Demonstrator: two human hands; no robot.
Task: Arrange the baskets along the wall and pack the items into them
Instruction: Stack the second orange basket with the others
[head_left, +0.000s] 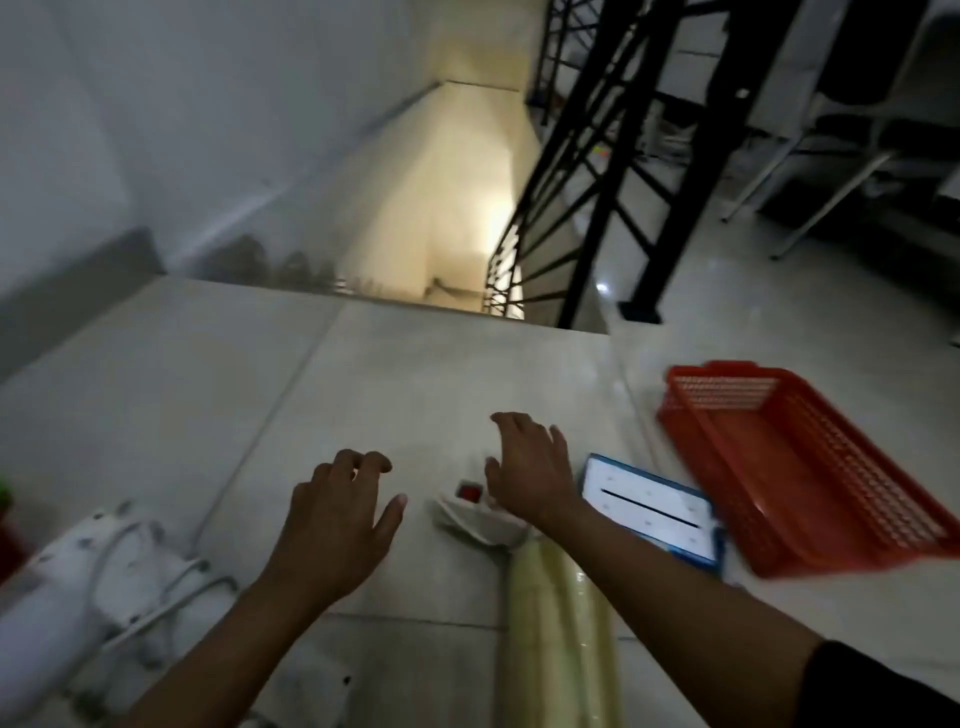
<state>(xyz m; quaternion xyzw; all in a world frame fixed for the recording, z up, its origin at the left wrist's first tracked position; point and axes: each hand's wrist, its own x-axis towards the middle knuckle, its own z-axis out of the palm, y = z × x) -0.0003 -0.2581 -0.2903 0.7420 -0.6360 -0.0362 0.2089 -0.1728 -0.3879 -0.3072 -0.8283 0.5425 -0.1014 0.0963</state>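
An empty red plastic basket (800, 467) lies on the tiled floor at the right, set at an angle. Beside it on its left is a flat white box with a blue rim (649, 506). A white power strip with a red switch (470, 512) rests just under my right hand (530, 467), which hovers with its fingers spread and holds nothing. My left hand (340, 525) hovers over bare floor to the left, fingers curled apart and empty. A pale yellowish roll (561, 634) runs toward me below the power strip.
A white power strip with coiled cable (119, 561) lies at the lower left. Ahead, the floor ends at an open stairwell (457, 218) with a black metal railing (597, 182). Chair legs (810, 171) stand at the far right. A grey-skirted wall (67, 291) runs along the left.
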